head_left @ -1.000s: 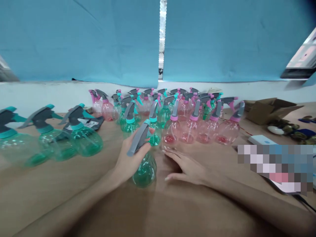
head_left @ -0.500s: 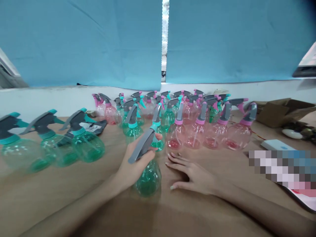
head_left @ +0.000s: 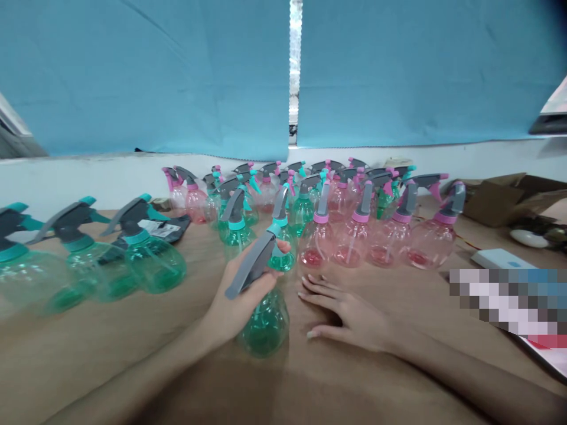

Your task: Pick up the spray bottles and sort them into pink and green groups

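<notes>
left hand (head_left: 237, 301) around green spray bottle (head_left: 264, 319); right hand (head_left: 349, 310) flat, open — on table (head_left: 133, 354)

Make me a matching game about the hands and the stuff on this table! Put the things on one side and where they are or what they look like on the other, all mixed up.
Things:
1. left hand
2. right hand
3. cardboard box
4. three bottles on the left

Matches:
A. lying flat on the table, palm down
B. see-through green with teal caps
C. wrapped around the held spray bottle, just below its grey trigger
D. brown, at the far right of the table

Pairs: 1-C, 2-A, 3-D, 4-B
</notes>
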`<state>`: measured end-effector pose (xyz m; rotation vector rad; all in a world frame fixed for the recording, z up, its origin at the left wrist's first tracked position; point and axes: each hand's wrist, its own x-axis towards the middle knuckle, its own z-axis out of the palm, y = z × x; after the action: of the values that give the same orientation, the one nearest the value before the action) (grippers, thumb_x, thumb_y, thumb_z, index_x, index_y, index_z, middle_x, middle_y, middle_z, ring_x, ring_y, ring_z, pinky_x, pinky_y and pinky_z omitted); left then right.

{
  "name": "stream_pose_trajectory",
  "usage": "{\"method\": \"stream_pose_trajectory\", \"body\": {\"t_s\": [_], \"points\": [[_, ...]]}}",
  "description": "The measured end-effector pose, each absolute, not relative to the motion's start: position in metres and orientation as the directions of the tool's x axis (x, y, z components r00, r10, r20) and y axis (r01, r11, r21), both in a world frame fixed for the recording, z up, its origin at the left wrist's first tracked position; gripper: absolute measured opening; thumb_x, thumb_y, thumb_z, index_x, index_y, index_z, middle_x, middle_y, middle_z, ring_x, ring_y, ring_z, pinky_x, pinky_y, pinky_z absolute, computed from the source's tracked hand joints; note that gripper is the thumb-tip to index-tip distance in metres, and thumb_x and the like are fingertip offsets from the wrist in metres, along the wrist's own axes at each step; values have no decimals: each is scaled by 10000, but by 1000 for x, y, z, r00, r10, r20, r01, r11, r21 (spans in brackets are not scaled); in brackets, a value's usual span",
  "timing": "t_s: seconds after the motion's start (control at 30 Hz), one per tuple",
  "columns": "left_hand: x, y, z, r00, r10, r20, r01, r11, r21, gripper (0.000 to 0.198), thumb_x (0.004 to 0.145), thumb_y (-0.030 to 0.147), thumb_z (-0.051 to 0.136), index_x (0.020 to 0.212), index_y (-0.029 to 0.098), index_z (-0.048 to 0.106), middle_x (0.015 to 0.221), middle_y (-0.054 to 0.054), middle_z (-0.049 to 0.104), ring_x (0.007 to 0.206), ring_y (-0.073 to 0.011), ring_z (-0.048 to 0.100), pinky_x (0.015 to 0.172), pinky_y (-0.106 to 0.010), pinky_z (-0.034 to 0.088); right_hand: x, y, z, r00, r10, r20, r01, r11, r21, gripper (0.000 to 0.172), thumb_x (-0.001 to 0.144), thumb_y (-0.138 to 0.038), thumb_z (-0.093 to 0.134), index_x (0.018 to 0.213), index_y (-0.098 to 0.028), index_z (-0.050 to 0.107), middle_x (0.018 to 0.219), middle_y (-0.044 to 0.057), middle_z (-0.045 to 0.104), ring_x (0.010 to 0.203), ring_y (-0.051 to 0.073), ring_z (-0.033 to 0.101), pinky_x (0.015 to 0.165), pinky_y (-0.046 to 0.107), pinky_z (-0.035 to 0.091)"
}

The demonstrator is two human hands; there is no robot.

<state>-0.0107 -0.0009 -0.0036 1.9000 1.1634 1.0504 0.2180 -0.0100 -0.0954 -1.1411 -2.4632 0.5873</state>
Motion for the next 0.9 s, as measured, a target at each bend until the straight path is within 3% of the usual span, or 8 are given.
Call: {"method": "stream_pose_trajectory", "body": {"t_s": [0.3,0.53,0.67,0.8,0.9], "points": [[-12,1,-5,312,904,292,342,-393,853,417,811,292,510,1224,331,547,945,-9,690,727,-222,633,747,-375,497,219,-9,-95,-613,777,142,618,584,-526,680,827,-583,546,1409,-294,345,1498,16,276,1385,249,239,1129,487,204],[-12,-1,-4,296,924,242,374,-345,861,404,814,326,511,1216,331,549,788,8,677,598,-202,602,671,-355,489,220,-8,-98,-605,779,166,602,584,-544,676,811,-563,583,1396,-304,367,1492,13,291,1383,260,242,1130,498,199],[-13,0,-3,322,903,284,317,-386,867,352,791,274,519,1130,328,597,902,6,678,649,-187,589,682,-344,480,220,-8,-99,-607,779,154,610,582,-539,675,815,-570,573,1399,-309,358,1496,1,277,1387,257,228,1131,501,192],[-17,3,-3,349,904,247,300,-357,885,231,768,280,519,962,289,645,792,-5,653,640,-194,570,597,-328,462,220,-9,-97,-607,781,149,618,581,-531,678,821,-591,548,1399,-285,370,1496,14,281,1387,249,232,1132,488,195],[-18,3,0,324,902,286,293,-383,876,146,728,270,513,810,268,633,806,-16,647,720,-218,589,637,-345,473,220,-9,-96,-609,780,144,620,582,-527,678,828,-594,533,1404,-280,363,1498,21,283,1388,244,230,1134,482,193]]}}
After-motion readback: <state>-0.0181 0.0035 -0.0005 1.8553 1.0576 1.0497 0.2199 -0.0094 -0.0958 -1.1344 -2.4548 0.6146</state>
